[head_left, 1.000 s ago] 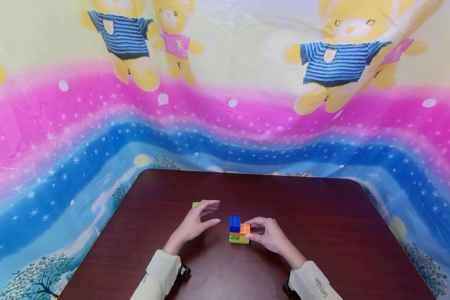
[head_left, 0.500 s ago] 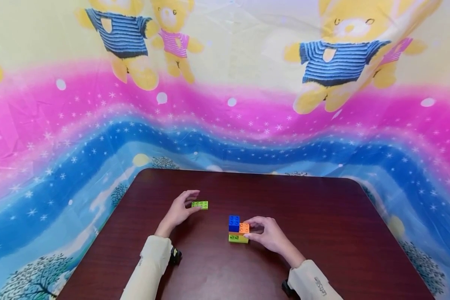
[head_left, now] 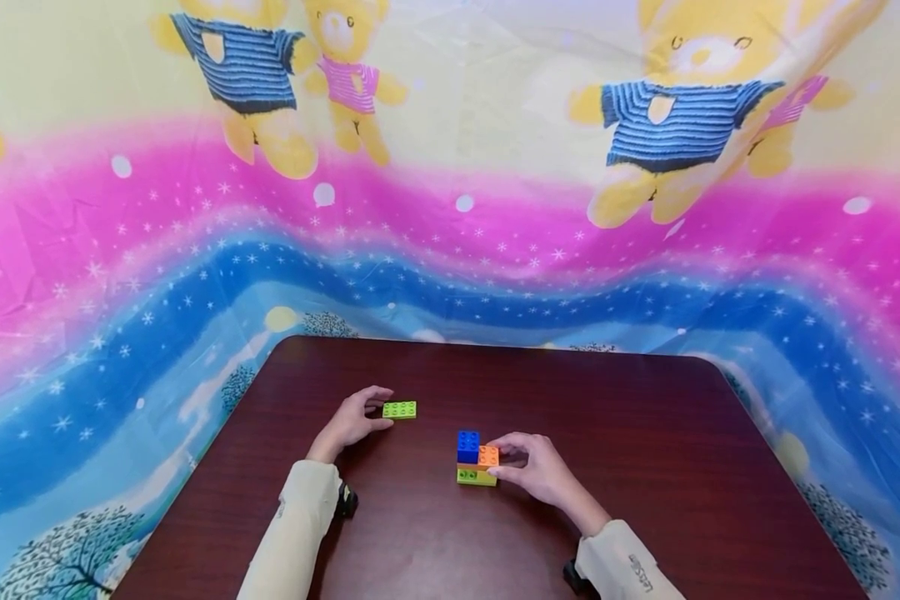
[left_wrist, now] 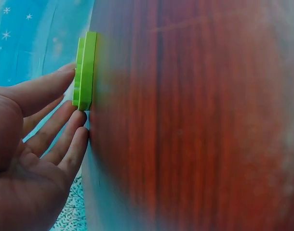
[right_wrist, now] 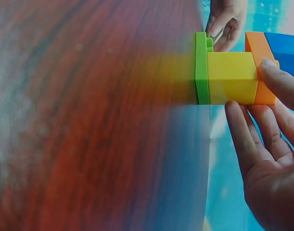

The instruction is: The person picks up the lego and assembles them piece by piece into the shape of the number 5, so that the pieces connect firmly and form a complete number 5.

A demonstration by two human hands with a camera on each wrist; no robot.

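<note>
On the table, a flat light-green toy brick lies studs up. My left hand is at its left end, thumb on the near side and fingers on the far side, not closed round it. In the left wrist view the thumb tip overlaps the flat green brick, and the fingers stretch past it. My right hand grips a brick stack from the right, its thumb on the orange brick. Below the orange is a yellow brick on a green base brick; a blue brick stands on top.
Both hands work over a dark reddish-brown table with rounded far corners. Behind it hangs a curtain printed with bears and snowflakes. The stack stands to the right of and nearer than the loose flat brick.
My left hand has moved left and away from the stack, uncovering the flat green brick, and has settled at its left end. The right hand and the stack stay in place.
</note>
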